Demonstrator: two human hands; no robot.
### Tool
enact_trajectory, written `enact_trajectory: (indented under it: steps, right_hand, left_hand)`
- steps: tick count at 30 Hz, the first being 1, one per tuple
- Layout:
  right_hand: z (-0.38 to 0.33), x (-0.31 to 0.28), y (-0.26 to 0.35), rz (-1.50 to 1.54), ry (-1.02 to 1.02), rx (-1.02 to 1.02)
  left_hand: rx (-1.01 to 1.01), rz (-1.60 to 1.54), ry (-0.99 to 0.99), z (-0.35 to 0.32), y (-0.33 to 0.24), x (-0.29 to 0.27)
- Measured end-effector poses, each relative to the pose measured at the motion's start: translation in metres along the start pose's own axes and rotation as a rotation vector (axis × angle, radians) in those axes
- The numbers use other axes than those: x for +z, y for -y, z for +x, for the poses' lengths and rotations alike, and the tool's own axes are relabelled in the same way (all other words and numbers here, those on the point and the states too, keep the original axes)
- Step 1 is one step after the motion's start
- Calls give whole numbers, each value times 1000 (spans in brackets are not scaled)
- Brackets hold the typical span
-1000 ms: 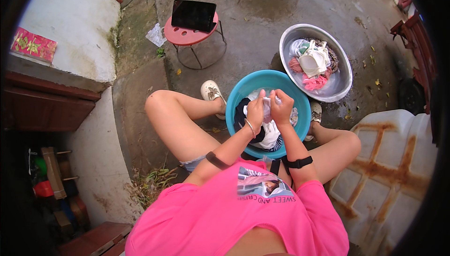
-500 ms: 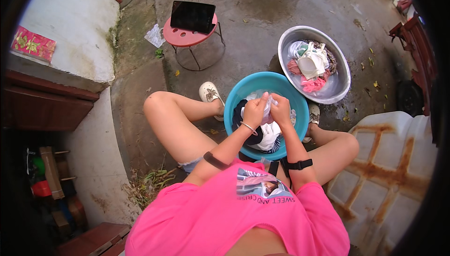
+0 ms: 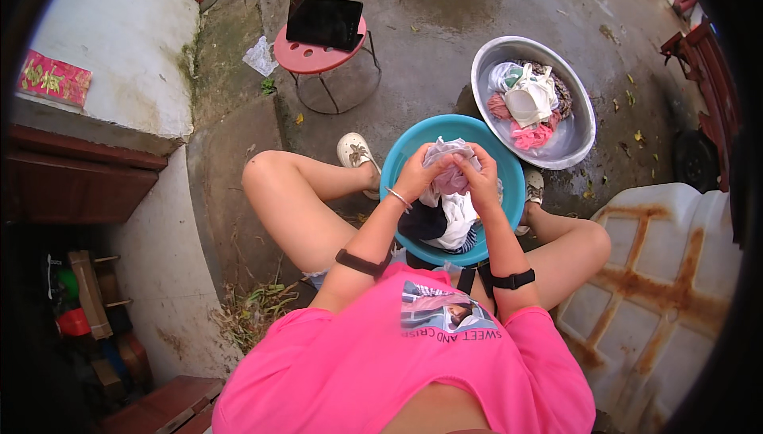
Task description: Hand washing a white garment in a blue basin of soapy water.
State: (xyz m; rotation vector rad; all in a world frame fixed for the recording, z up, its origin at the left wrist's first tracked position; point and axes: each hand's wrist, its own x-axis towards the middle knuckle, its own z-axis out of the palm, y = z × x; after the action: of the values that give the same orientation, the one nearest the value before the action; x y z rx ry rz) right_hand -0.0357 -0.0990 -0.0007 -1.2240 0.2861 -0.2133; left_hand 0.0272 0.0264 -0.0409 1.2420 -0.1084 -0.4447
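A pale pinkish-white piece of thin, wet-looking cloth (image 3: 451, 165) is bunched up above the blue plastic basin (image 3: 395, 165) between my knees. From its left side my left hand (image 3: 417, 175) grips it, thumb on top. My right hand (image 3: 482, 180) pinches the other side, so both hands hold the same cloth close together. Beneath them, white clothes (image 3: 458, 223) and a dark navy garment (image 3: 423, 222) lie in the basin, with a striped piece at its near edge. The cloth's exact kind cannot be made out.
Beyond the basin to the right stands a metal basin (image 3: 584, 128) with water, a white garment (image 3: 531, 98) and pink cloth (image 3: 531, 137). A red stool (image 3: 306, 56) bearing a black tablet (image 3: 324, 22) is at far left. A large, rust-stained whitish container (image 3: 683, 275) sits at my right.
My hands have drawn apart slightly and risen toward the far side of the basin. The cloth, bunched between my fists before, is now spread wider and shows above my fingers.
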Motion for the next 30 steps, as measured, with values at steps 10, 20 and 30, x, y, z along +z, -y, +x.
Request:
enact_trajectory:
  steps: [10,20,30]
  right_hand:
    - [8,-7,-14,-101,-147,-144]
    - [30,-48,-46,-75,-67,82]
    - [94,-141,-92,-188,-351,265]
  left_hand:
    - [80,498,-79,-8,7,16]
    - [-87,30,-228,5,33,-6]
    - [-180,-28,-355,11,41,-19]
